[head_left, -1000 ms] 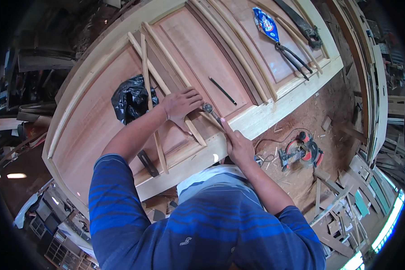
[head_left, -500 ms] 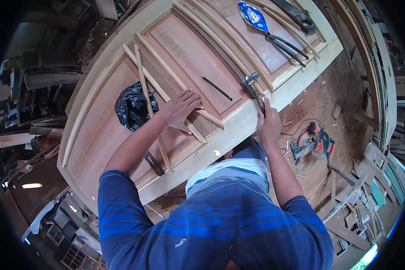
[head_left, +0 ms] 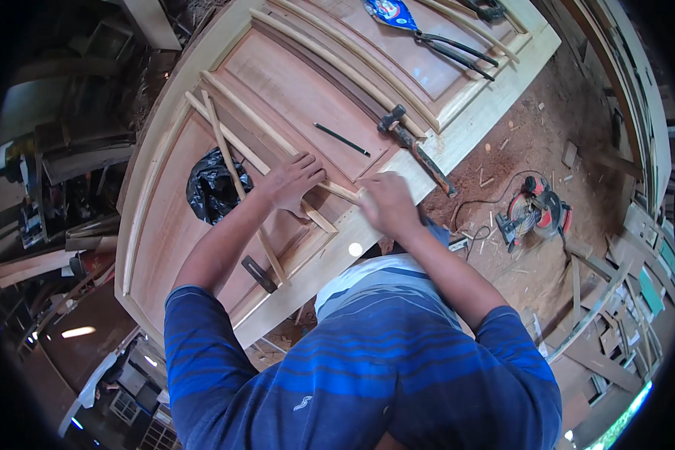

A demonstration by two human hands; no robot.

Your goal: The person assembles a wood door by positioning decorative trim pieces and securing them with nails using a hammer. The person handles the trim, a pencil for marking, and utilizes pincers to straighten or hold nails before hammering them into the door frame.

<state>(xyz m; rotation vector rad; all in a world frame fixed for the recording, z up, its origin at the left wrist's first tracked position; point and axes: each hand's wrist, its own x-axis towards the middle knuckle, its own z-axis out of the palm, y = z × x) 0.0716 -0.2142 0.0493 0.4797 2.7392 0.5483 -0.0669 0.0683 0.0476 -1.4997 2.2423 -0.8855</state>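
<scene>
My left hand [head_left: 292,182] is down on a long, slim moulding strip [head_left: 246,112], fingers close together across it, though I can't tell if they're really gripping. Right hand [head_left: 388,206] is at the strip's near end, pretty blurry, so no clue whether those fingers are pinching anything. The strip's pale honey wood, smooth and rounded, lying along a reddish section of the big wooden panel [head_left: 481,97]. Dark pencil [head_left: 342,139] and a hammer [head_left: 420,154] lie just right of it.
</scene>
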